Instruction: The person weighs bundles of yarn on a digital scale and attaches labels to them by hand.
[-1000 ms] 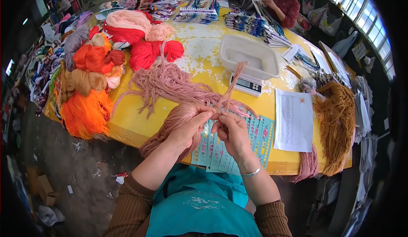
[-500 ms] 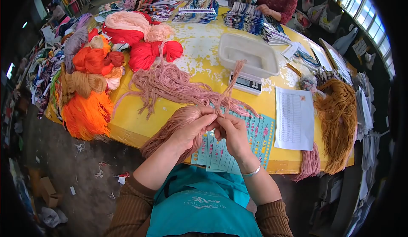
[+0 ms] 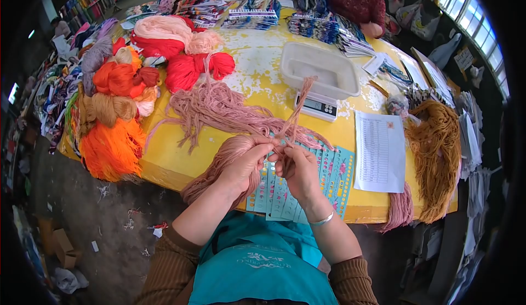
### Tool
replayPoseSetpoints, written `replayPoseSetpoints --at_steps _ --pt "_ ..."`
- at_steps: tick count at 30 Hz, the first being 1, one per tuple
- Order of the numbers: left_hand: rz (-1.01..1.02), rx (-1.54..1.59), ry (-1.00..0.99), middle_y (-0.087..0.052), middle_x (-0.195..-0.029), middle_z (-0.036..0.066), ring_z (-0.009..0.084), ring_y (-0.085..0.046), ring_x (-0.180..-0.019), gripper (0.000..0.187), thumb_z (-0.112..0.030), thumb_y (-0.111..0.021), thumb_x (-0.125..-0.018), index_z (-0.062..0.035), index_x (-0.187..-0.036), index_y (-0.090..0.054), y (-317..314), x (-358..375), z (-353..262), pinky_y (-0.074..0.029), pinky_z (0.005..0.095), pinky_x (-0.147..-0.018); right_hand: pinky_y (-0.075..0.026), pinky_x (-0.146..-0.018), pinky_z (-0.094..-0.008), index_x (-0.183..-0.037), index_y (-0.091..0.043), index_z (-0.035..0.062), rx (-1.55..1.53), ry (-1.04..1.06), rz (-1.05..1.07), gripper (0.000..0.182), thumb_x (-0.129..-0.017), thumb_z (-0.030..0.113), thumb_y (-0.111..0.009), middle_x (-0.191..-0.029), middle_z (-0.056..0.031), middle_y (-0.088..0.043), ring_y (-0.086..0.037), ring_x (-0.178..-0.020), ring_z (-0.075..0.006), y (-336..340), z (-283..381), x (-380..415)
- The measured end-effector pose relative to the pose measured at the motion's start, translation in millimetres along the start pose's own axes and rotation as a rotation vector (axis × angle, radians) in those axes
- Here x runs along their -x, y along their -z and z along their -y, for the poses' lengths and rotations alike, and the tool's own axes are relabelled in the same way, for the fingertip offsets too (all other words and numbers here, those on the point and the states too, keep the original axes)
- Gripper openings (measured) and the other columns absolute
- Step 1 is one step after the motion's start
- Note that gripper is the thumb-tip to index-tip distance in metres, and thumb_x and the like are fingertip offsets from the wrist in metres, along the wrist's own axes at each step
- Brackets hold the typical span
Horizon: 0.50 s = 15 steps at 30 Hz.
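Both hands meet over the front of the yellow table, fingers pinched on dusty-pink thread. My left hand [image 3: 249,165] is closed on the strands, with a thick pink skein [image 3: 222,165] bunched behind and under it. My right hand [image 3: 300,168] is closed on the same thread, close to the left fingertips. A thin pink bundle [image 3: 300,110] runs up from the fingers to the scale's edge. Beneath the hands lie turquoise punched cards [image 3: 334,179] with round holes and pink prints. More loose pink thread [image 3: 219,108] spreads over the table just beyond.
A digital scale [image 3: 315,107] carries a clear plastic tub [image 3: 320,69]. Right of the cards lie a printed sheet [image 3: 379,151] and a brown skein [image 3: 433,162]. Orange thread [image 3: 112,149] and red skeins [image 3: 200,69] heap at left. Another person [image 3: 359,4] sits at the far side.
My fingertips have shifted slightly at the pinched thread, the two hands still close together. Across the table, the other person's arm has moved from the card stacks to the table edge.
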<state>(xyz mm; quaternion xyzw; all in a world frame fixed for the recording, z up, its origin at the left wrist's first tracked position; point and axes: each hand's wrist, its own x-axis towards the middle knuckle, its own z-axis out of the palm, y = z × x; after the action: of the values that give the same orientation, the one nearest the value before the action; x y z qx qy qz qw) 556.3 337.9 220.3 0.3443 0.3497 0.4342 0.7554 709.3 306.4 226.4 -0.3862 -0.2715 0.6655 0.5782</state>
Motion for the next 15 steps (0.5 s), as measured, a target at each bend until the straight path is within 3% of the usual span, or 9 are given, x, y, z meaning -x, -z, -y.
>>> replayPoseSetpoints --at_steps 3,6,8,10,12,14,15 --pt "0.031 0.001 0.016 -0.060 -0.085 -0.004 0.0017 -0.044 -0.070 0.022 -0.019 -0.064 -0.089 -0.0078 -0.108 -0.067 1.3 -1.4 0.5 -0.034 0.0177 -0.061 -0.038 -0.046 -0.0217 -0.093 -0.064 0.0010 -0.028 -0.053 0.013 0.018 -0.095 0.016 -0.053 -0.076 -0.0086 -0.067 -0.051 -0.053 -0.0087 -1.7 4.0 0.9" --pt "0.000 -0.049 -0.045 -0.060 -0.081 -0.004 0.0017 -0.044 -0.065 0.017 -0.016 -0.064 -0.088 -0.0064 -0.100 -0.070 -1.4 -1.0 1.3 -0.035 0.0179 -0.056 -0.030 -0.043 -0.0203 -0.090 -0.063 0.0042 0.042 -0.064 0.024 0.018 -0.095 0.021 -0.057 -0.074 -0.0060 -0.064 -0.045 -0.050 -0.0063 -0.1 1.9 0.0" --pt "0.014 -0.076 -0.051 -0.060 -0.087 -0.004 0.0016 -0.044 -0.071 0.017 -0.017 -0.064 -0.090 -0.0079 -0.104 -0.068 -2.7 1.5 0.9 -0.034 0.0171 -0.061 -0.026 -0.042 -0.0199 -0.089 -0.063 0.0055 0.093 -0.055 0.030 0.019 -0.095 0.023 -0.059 -0.073 -0.0047 -0.063 -0.042 -0.050 -0.0052 1.3 1.1 0.4" --pt "-0.002 -0.089 -0.071 -0.061 -0.085 -0.003 0.0029 -0.046 -0.069 0.017 -0.017 -0.065 -0.089 -0.0064 -0.102 -0.069 -3.9 1.4 0.7 -0.037 0.0190 -0.061 -0.030 -0.046 -0.0208 -0.089 -0.065 0.0033 0.014 -0.064 0.004 0.010 -0.092 0.012 -0.060 -0.074 -0.0045 -0.065 -0.044 -0.050 -0.0068 2.0 1.6 0.7" --pt "-0.020 -0.101 -0.092 -0.062 -0.083 -0.002 0.0043 -0.049 -0.068 0.017 -0.017 -0.065 -0.088 -0.0050 -0.099 -0.070 -5.9 2.1 -0.2 -0.039 0.0210 -0.061 -0.036 -0.051 -0.0225 -0.089 -0.064 0.0031 -0.062 -0.036 -0.036 0.010 -0.091 0.011 -0.059 -0.075 -0.0039 -0.064 -0.049 -0.055 -0.0092 -1.3 -1.1 0.6" --pt "-0.044 -0.034 -0.139 -0.067 -0.090 0.004 0.0113 -0.060 -0.081 0.017 -0.016 -0.064 -0.087 -0.0041 -0.098 -0.070 -8.6 3.1 -1.9 -0.048 0.0263 -0.074 -0.041 -0.057 -0.0242 -0.089 -0.063 0.0029 -0.137 -0.007 -0.076 0.009 -0.090 0.010 -0.058 -0.075 -0.0033 -0.064 -0.053 -0.060 -0.0117 -1.5 -1.5 -1.3" --pt "-0.043 -0.035 -0.139 -0.067 -0.090 0.004 0.0113 -0.060 -0.081 0.017 -0.016 -0.064 -0.087 -0.0041 -0.098 -0.070 -5.6 0.8 -1.3 -0.048 0.0263 -0.074 -0.044 -0.065 -0.0273 -0.089 -0.062 0.0027 -0.322 -0.024 -0.073 0.010 -0.089 0.011 -0.057 -0.076 -0.0038 -0.063 -0.055 -0.068 -0.0145 0.6 -0.3 -4.7"
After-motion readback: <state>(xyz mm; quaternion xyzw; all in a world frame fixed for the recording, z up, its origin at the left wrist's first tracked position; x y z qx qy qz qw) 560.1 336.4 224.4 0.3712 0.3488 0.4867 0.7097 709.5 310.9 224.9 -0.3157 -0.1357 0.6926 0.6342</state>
